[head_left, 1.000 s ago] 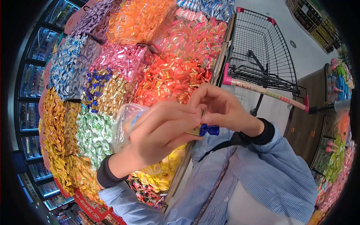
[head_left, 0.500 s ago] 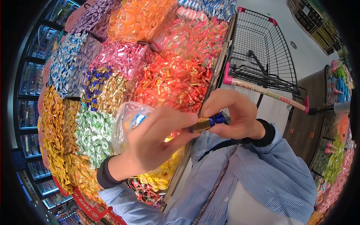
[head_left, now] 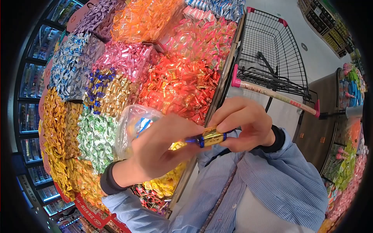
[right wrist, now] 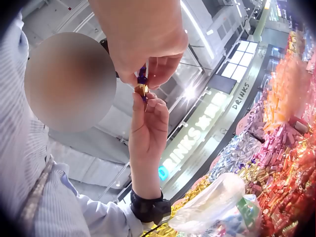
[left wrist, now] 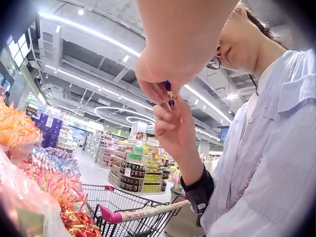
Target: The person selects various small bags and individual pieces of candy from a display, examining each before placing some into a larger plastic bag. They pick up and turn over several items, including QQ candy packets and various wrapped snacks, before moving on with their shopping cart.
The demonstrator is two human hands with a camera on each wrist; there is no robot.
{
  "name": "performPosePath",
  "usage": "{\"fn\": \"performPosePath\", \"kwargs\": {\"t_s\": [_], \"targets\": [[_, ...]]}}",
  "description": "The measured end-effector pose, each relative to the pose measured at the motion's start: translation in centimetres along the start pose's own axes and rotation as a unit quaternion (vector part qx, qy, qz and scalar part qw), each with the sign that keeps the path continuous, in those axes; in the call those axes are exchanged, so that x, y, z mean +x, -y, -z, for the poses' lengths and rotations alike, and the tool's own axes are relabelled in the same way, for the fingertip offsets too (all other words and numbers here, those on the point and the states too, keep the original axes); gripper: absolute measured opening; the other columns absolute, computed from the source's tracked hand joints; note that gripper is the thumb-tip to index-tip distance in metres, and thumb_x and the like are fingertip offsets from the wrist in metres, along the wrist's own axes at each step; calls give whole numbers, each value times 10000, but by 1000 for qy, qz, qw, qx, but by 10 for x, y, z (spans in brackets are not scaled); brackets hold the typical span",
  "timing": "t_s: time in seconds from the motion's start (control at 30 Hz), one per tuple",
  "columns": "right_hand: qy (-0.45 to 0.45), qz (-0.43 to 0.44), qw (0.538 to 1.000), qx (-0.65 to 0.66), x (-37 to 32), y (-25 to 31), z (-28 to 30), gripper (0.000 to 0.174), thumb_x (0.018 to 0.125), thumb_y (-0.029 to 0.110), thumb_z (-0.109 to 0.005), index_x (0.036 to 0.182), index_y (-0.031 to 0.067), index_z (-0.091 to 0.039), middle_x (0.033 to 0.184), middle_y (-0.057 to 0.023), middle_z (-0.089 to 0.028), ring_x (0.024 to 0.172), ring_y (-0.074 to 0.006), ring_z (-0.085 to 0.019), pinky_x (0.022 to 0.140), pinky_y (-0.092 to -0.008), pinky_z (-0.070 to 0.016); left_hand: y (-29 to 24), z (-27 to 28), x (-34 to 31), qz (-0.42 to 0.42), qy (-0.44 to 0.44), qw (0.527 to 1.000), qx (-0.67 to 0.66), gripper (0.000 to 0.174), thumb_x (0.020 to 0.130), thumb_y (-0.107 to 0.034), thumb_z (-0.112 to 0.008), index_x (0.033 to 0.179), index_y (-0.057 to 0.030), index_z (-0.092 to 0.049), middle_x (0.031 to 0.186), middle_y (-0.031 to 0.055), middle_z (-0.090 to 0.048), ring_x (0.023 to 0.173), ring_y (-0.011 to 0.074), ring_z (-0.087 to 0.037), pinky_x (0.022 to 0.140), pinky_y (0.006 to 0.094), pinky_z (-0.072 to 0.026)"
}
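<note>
The left hand [head_left: 167, 141] and right hand [head_left: 246, 122], fingers curled, pinched a gold-and-blue wrapped candy [head_left: 212, 138] between them.

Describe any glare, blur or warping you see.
Head view: edges bend and darken to black; red candies glint. Left wrist view: a ceiling light glares white. Right wrist view: orange candies look soft, a round patch blurred.

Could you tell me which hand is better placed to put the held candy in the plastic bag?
Probably the left hand: it pinches the candy and is nearer the plastic bag; the right hand, also pinching it, is farther away.
</note>
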State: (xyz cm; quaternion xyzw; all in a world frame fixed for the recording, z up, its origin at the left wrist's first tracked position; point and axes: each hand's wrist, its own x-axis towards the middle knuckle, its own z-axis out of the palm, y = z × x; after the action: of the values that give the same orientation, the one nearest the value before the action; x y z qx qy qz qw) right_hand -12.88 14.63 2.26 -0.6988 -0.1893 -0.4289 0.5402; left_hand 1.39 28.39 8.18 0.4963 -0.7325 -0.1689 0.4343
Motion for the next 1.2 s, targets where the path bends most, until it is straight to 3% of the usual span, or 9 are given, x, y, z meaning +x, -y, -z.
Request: {"fn": "performPosePath", "kwargs": {"t_s": [0.07, 0.17, 0.47, 0.77, 0.87, 1.2], "targets": [[-3, 5, 1000, 0, 0, 0, 0, 281, 665, 37, -651, 919, -12, -541, 826, -162, -590, 675, -220, -595, 554, -279, -461, 2, -1, -1, -9, -5, 1000, 1, 368, 615, 62, -693, 938, 62, -516, 837, 141, -579, 711, 213, -572, 604, 290, -457], [-17, -53, 998, 22, -4, 3, -1, 327, 627, 28, -693, 923, 64, -559, 858, -90, -594, 719, -213, -583, 566, -272, -465, -2, -5, 4, 6, -41, 999, -27, 374, 590, 35, -724, 921, 57, -550, 790, 138, -593, 665, 232, -577, 568, 301, -463], [-19, -31, 999, 0, -3, 2, -2, 321, 627, 29, -690, 920, 72, -567, 865, -81, -592, 695, -170, -581, 490, -223, -461, -3, -6, 5, -13, -45, 999, -3, 375, 585, 22, -736, 909, 55, -549, 794, 142, -593, 666, 240, -583, 568, 307, -473], [-18, -30, 999, -3, -4, 3, -2, 336, 640, 4, -668, 953, 66, -562, 915, -88, -574, 712, -159, -567, 482, -215, -452, -1, -9, 1, -23, -56, 998, -4, 368, 597, 28, -722, 920, 46, -545, 865, 161, -576, 731, 256, -585, 608, 310, -485], [-33, -43, 999, -3, -2, 5, -2, 341, 654, -5, -652, 975, 60, -557, 942, -90, -560, 731, -150, -556, 484, -207, -442, 1, -4, 0, -35, -15, 999, 30, 378, 618, 77, -678, 951, 10, -512, 921, 165, -563, 785, 233, -581, 648, 290, -471], [-12, -46, 999, -15, -3, 6, -1, 331, 672, 0, -639, 987, 57, -556, 939, -87, -559, 733, -146, -550, 483, -199, -433, -2, -4, 0, -24, -33, 999, 25, 335, 618, 58, -681, 921, 40, -537, 896, 174, -567, 782, 269, -580, 655, 314, -486]]}}
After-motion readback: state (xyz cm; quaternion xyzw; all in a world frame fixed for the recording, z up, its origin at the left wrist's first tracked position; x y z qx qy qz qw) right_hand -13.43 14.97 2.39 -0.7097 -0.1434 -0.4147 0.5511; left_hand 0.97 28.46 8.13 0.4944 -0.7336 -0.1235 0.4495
